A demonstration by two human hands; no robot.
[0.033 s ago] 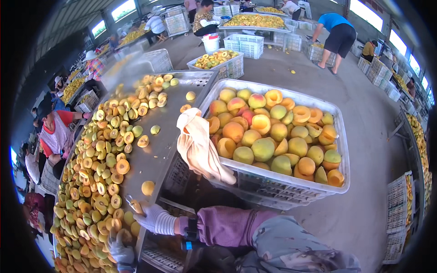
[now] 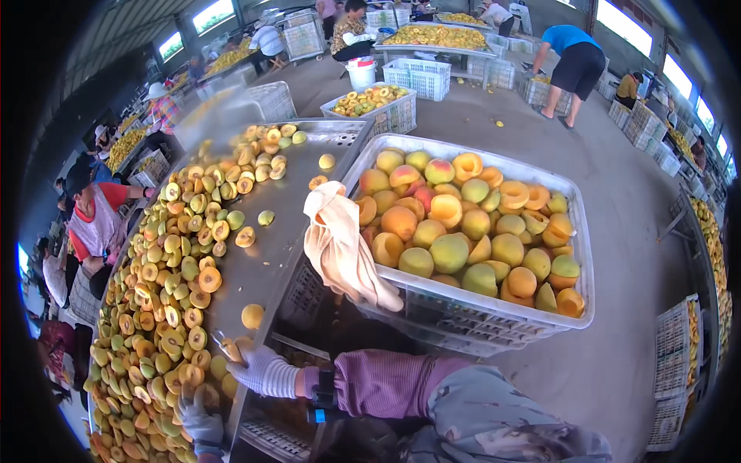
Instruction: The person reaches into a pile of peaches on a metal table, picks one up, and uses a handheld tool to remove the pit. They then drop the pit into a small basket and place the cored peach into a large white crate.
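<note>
Halved apricots (image 2: 158, 309), several with brown pits showing, lie heaped along the left of a metal table (image 2: 255, 282). My left hand (image 2: 202, 423), in a pale glove, reaches into the near part of this heap. Its fingers are apart against the fruit; whether they grip a half is hard to make out. A white and grey striped glove covers my right hand (image 2: 266, 370) at the table's right edge. Its fingers are closed round a small tool with a metal tip (image 2: 220, 337) and a tan part beside the fingers. One apricot (image 2: 252, 315) sits just beyond it.
Right of the table stands a white plastic crate (image 2: 583, 255) full of apricots, whole and halved. A peach-coloured cloth (image 2: 340, 239) hangs over its left corner. Farther off are another fruit crate (image 2: 405, 116), a white bucket (image 2: 361, 75) and people at other tables.
My left hand has shifted slightly up and left over the heap. The right hand keeps its grip on the tool. The whole view has moved a little.
</note>
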